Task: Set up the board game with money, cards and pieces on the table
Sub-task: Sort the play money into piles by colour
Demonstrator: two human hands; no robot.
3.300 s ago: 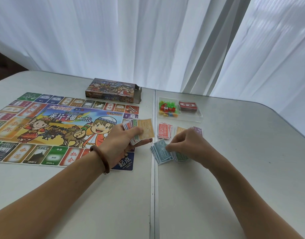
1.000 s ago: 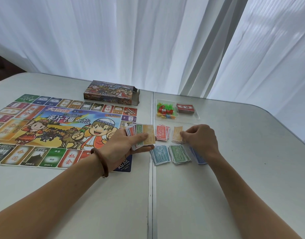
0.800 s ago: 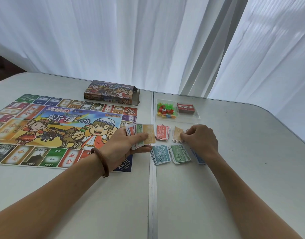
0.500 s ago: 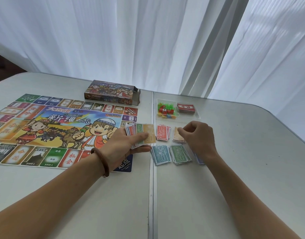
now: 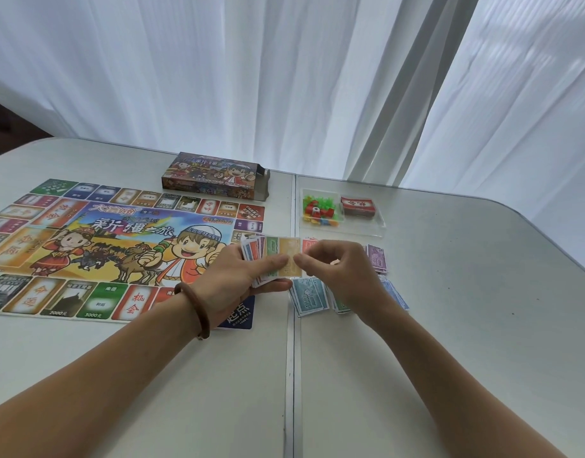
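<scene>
While my left hand (image 5: 231, 279) grips the fanned money (image 5: 271, 256), thumb across it, my right hand (image 5: 337, 276) pinches the edge of the top yellow note (image 5: 289, 256). Sorted piles (image 5: 309, 297) lie directly beneath my right hand; the fan is not yet sorted. Left of the grip, the board (image 5: 86, 246) is laid out. Beyond, pieces (image 5: 317, 213) and cards (image 5: 357, 206) sit in the tray (image 5: 380, 223), not yet set out. Open table (image 5: 482, 292) lies right, its edge well apart.
</scene>
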